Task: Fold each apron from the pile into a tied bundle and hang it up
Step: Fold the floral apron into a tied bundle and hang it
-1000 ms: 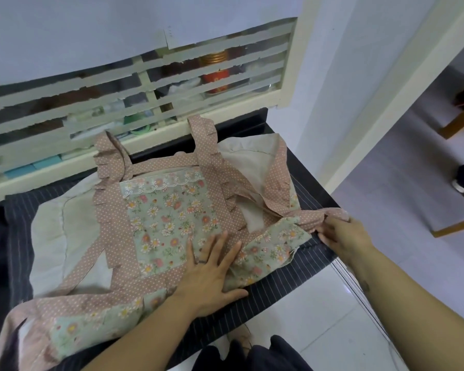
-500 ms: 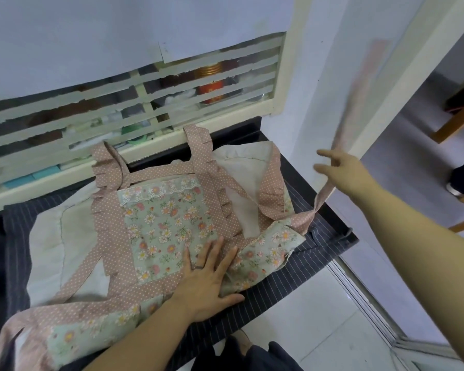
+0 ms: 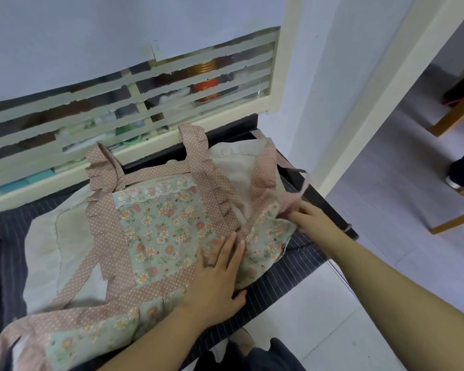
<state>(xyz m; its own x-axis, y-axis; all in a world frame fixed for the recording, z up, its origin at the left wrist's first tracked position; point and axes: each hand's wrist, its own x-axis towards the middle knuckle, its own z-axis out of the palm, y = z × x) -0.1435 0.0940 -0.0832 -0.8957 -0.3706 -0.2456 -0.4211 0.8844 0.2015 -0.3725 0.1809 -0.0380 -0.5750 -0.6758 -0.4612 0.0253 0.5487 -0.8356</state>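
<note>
Behind the apron's far edge, a cream slatted window frame (image 3: 145,84) runs across the wall. Under the apron lies a dark pinstriped cloth (image 3: 292,266), showing past its near right side and its left side. The apron (image 3: 161,226) itself is spread flat and face up on that cloth: a green floral bib panel framed by pink dotted ruffled bands, its two shoulder straps reaching up to the window frame, and pale lining turned out on both sides.

On the apron's lower right part, the left hand (image 3: 214,277) rests palm down. Its fingers are straight and close together, the thumb is out to the side, and it presses the fabric flat. At the apron's right corner, the right hand (image 3: 314,220) lies with its fingertips on the bunched floral and pink fabric; whether they pinch it cannot be told.

From that same corner a pink tie strap (image 3: 304,188) rises, blurred. Beyond the apron's top, a red jar (image 3: 205,87) shows between the slats. A dark ring (image 3: 210,265) sits on one left-hand finger over the apron.
</note>
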